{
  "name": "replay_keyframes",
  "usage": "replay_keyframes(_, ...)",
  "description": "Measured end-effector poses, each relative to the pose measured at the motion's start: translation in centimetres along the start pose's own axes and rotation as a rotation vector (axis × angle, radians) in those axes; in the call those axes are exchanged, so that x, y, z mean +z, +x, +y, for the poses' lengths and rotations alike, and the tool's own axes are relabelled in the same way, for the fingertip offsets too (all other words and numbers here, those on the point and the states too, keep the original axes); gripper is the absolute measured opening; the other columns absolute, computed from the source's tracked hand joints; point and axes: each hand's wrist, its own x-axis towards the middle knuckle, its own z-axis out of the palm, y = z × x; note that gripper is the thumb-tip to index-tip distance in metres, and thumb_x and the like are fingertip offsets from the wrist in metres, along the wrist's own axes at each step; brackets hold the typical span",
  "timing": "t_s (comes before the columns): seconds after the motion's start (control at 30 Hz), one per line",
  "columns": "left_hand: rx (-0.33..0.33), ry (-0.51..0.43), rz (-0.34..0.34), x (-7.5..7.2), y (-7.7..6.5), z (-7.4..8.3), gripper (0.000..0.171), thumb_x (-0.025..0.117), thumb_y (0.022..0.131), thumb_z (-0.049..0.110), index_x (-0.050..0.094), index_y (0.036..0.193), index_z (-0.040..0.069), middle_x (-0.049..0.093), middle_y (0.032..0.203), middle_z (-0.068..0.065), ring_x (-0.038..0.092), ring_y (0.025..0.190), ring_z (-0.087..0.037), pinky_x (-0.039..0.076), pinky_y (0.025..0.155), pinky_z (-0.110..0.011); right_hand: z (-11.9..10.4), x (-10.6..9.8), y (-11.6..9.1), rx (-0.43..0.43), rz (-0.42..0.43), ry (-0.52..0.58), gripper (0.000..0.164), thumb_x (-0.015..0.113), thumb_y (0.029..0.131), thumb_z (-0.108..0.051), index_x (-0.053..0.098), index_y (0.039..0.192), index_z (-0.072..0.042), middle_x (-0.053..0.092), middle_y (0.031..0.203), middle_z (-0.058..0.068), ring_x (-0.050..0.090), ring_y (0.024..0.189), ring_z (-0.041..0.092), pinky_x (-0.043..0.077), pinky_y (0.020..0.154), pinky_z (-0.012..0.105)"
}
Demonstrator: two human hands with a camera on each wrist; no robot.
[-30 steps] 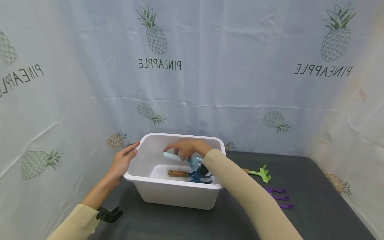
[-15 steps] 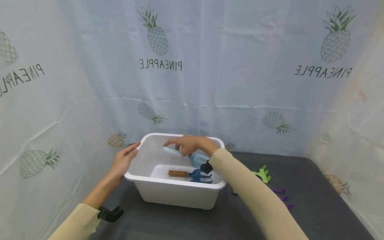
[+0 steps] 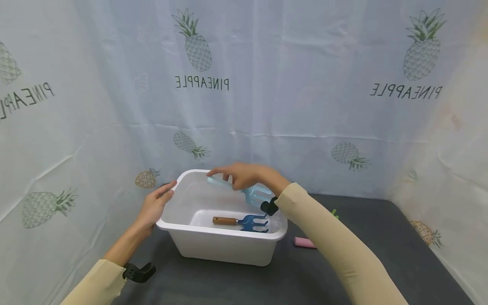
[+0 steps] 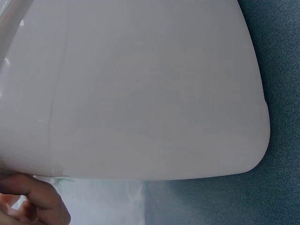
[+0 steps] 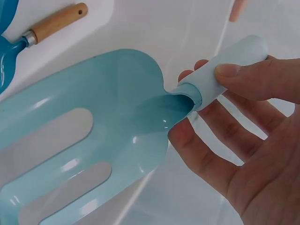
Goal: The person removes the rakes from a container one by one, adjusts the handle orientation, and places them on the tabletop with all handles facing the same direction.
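My left hand (image 3: 154, 207) grips the left rim of a white plastic tub (image 3: 221, 245); its curled fingers show at the tub's edge in the left wrist view. My right hand (image 3: 244, 174) holds a pale blue slotted garden trowel (image 5: 117, 93) by its handle, thumb on one side and fingers behind. The trowel hangs inside the tub's upper part near the back rim, blade to the right. Below it on the tub floor lies a blue hand fork (image 3: 251, 222) with a wooden handle (image 3: 225, 220). Another blue piece (image 5: 5, 13) shows beside the fork in the right wrist view.
On the dark table (image 3: 213, 284), right of the tub, a pink handle (image 3: 304, 242) pokes out from under my right sleeve. A green tool tip (image 3: 335, 213) shows behind the sleeve. Patterned curtains (image 3: 305, 106) close in the back and sides.
My right hand has risen with the trowel toward the back rim. Its sleeve now covers the purple tool and most of the green one, and exposes the pink handle. The left hand stays put.
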Motion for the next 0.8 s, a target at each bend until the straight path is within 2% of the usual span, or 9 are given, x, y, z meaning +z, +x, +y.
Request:
replay_keyframes(0.3, -0.005, 0.006, 0.003, 0.1, -0.3, 0.0, 0.053, 0.040, 0.112, 0.034, 0.035, 0.162, 0.019, 0.026, 0.171, -0.015, 0.047, 0.144, -0.043, 0.053, 0.093, -0.030, -0.7, -2.4, -2.8, -0.027, 0.057, -0.018, 0.088, 0.050, 0.084, 0.013, 0.040, 0.158, -0.033, 0.063, 0.136, 0.011, 0.067, 0.107, 0.028, 0.059, 0.079, 0.030)
replay_keyframes(0.5, -0.011, 0.009, 0.002, 0.1, -0.4, 0.3, 0.053, 0.041, 0.112, 0.035, 0.035, 0.162, 0.019, 0.026, 0.171, -0.015, 0.046, 0.145, -0.042, 0.052, 0.091, -0.026, -1.0, -3.8, -5.2, -0.005, 0.095, 0.027, 0.088, 0.052, 0.085, 0.011, 0.038, 0.159, -0.033, 0.059, 0.139, 0.011, 0.068, 0.111, 0.031, 0.060, 0.084, 0.034)
replay_keyframes(0.73, -0.029, 0.019, -0.008, 0.0, -0.3, 0.4, 0.054, 0.039, 0.112, 0.035, 0.033, 0.163, 0.020, 0.025, 0.172, -0.015, 0.044, 0.147, -0.043, 0.053, 0.095, -0.031, -1.4, -4.7, -7.5, 0.009, 0.111, -0.035, 0.088, 0.048, 0.086, 0.011, 0.038, 0.159, -0.037, 0.060, 0.139, 0.009, 0.069, 0.111, 0.028, 0.061, 0.086, 0.036)
replay_keyframes(0.8, -0.031, 0.015, -0.010, 0.0, -0.2, 0.3, 0.054, 0.039, 0.112, 0.036, 0.033, 0.163, 0.020, 0.024, 0.172, -0.016, 0.044, 0.147, -0.044, 0.053, 0.092, -0.029, -1.4, -4.8, -8.1, 0.013, 0.114, -0.036, 0.088, 0.047, 0.086, 0.012, 0.038, 0.158, -0.038, 0.061, 0.139, 0.010, 0.069, 0.111, 0.029, 0.061, 0.086, 0.035)
